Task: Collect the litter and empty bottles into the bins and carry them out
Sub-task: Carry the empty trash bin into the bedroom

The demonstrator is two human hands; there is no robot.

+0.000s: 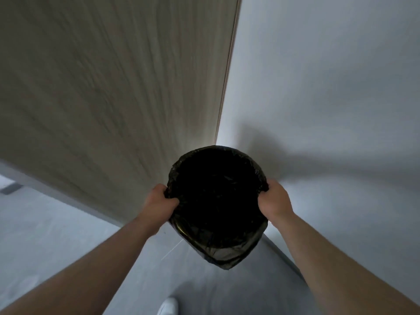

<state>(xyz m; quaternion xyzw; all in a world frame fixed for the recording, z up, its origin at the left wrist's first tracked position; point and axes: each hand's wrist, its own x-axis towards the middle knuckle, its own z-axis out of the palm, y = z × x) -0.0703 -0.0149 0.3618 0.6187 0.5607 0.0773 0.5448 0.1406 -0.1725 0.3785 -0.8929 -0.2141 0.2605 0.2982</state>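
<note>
A round bin (218, 246) lined with a black plastic bag hangs in front of me, above the floor. My left hand (160, 201) grips its rim on the left side. My right hand (273, 200) grips the rim on the right side. The bin's mouth faces me and its inside is too dark to tell what it holds.
A wood-grain door or panel (109, 87) fills the left side, meeting a white wall (329, 76) just beyond the bin. Grey floor (56, 235) lies below, with a skirting edge (281, 253) on the right. A white shoe (169, 306) shows at the bottom.
</note>
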